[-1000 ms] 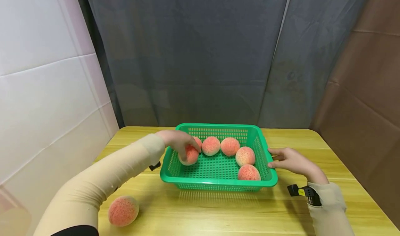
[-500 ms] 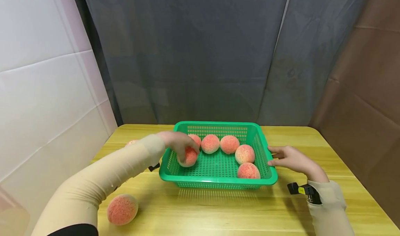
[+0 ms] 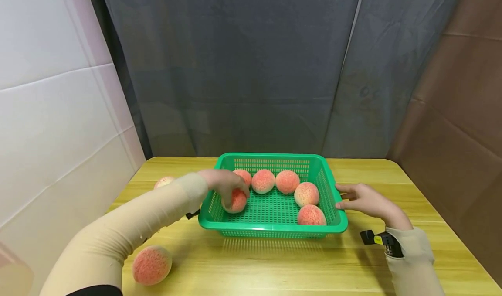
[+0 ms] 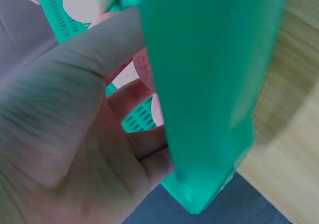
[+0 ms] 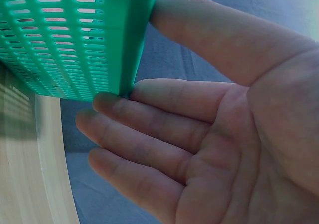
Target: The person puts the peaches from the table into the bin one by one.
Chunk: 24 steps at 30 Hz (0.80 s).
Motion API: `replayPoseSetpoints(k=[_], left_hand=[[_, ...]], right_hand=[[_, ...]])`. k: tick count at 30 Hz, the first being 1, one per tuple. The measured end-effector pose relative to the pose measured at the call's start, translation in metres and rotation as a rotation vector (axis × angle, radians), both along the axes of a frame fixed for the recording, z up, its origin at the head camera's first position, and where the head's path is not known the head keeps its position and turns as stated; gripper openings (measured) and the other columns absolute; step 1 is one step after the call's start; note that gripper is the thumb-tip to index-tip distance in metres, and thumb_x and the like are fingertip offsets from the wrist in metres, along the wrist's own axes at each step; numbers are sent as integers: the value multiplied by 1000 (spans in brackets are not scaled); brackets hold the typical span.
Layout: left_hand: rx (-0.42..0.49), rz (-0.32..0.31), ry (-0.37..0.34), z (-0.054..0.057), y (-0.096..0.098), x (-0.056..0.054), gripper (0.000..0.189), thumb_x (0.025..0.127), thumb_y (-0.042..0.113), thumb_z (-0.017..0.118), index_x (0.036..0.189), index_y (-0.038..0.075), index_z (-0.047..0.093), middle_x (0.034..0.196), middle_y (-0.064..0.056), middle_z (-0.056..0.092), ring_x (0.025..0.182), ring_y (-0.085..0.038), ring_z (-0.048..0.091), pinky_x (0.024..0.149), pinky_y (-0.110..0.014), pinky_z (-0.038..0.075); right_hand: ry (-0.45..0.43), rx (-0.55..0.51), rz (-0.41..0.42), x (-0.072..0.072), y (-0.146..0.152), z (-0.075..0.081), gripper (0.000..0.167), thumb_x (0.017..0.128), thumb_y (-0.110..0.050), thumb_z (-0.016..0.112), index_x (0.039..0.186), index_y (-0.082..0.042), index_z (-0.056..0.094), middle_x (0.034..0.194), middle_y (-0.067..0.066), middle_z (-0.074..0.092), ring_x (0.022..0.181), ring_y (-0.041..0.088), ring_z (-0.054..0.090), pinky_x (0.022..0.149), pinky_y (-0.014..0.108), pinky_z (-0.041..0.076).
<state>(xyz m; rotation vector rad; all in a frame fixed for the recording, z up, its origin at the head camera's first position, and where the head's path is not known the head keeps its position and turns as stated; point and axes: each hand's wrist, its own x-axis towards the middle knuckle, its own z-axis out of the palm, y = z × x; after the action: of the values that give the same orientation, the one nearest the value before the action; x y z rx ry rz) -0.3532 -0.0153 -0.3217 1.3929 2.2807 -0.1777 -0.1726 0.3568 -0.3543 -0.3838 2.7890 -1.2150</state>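
Over the left part of a green plastic basket (image 3: 274, 228), my left hand (image 3: 225, 183) grips a pink peach (image 3: 238, 201), thumb on the near side. The held peach sits low inside the basket. In the left wrist view the basket's rim (image 4: 209, 84) hides much of that peach and the fingertips. My right hand (image 3: 362, 199) is at the basket's right rim; thumb and fingers are extended, touching it. In the right wrist view its fingers (image 5: 149, 129) lie nearly straight beside the perforated wall. Several other peaches (image 3: 263, 181) line the basket's back and right sides.
One peach (image 3: 152, 265) lies on the wooden table (image 3: 251, 270) at the front left. Another pale peach (image 3: 164, 182) shows partly behind the left forearm. A grey curtain (image 3: 243, 69) hangs behind the table, with a white panel (image 3: 59, 113) to the left.
My left hand has lowered slightly with the peach, toward the basket's near side. The pale peach behind the left forearm has come into view. My right hand stays at the rim.
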Motion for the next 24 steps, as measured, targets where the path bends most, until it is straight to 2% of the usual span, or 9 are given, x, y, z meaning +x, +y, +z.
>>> replayPoseSetpoints(k=[6,12,24], left_hand=[[-3,-16,18,-2,1,1,60,71,7,82,127,24,65,127,7,56,105,-11,50,92,-33,43],[-28,-8,29,-3,2,4,60,73,10,82,129,24,64,129,8,56,108,-12,49,95,-34,42],[-77,10,56,-2,4,6,62,74,13,81,130,28,61,130,9,54,107,-11,48,93,-33,42]], right_hand=[[0,10,-5,0,0,0,70,89,-22,71,137,18,40,137,35,44,109,38,61,83,37,53],[1,-5,6,0,0,0,69,89,-21,71,136,19,39,138,36,41,110,40,60,84,37,53],[1,-4,-1,0,-1,0,70,89,-21,71,137,19,39,138,36,41,111,42,59,84,37,53]])
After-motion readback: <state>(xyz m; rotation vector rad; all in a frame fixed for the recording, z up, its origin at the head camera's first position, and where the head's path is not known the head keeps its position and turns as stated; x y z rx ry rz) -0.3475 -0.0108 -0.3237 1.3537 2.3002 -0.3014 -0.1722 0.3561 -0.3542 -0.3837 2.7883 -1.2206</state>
